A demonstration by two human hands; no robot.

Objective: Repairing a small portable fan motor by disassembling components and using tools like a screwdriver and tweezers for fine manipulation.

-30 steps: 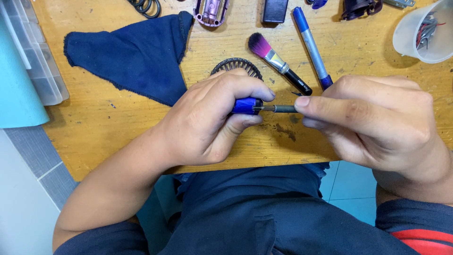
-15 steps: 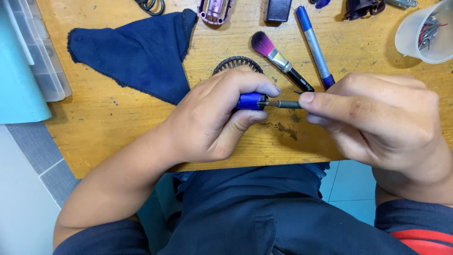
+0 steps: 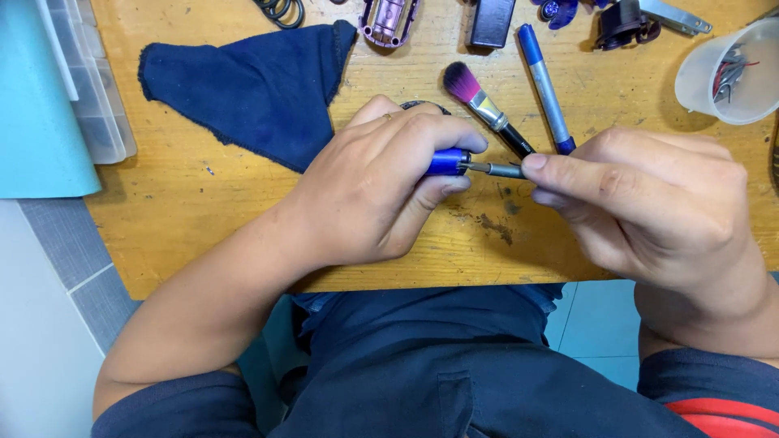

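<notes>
Surface: wooden table [image 3: 203, 235], yellow-brown, scuffed and stained near its front edge.
Left edge: clear plastic compartment box [image 3: 93, 89], beside a teal sheet [image 3: 32, 105].
Upper left: dark blue cloth [image 3: 251, 85], lying flat, roughly triangular.
Far edge: black rings [image 3: 280, 10]; purple toy shell [image 3: 389, 18]; small black block [image 3: 492, 20]; black part [image 3: 621, 23].
Centre: makeup brush [image 3: 487, 109] with pink-purple bristles; blue-and-silver pen [image 3: 545, 85] just beside it.
Upper right: translucent cup [image 3: 722, 77] holding small parts.
</notes>
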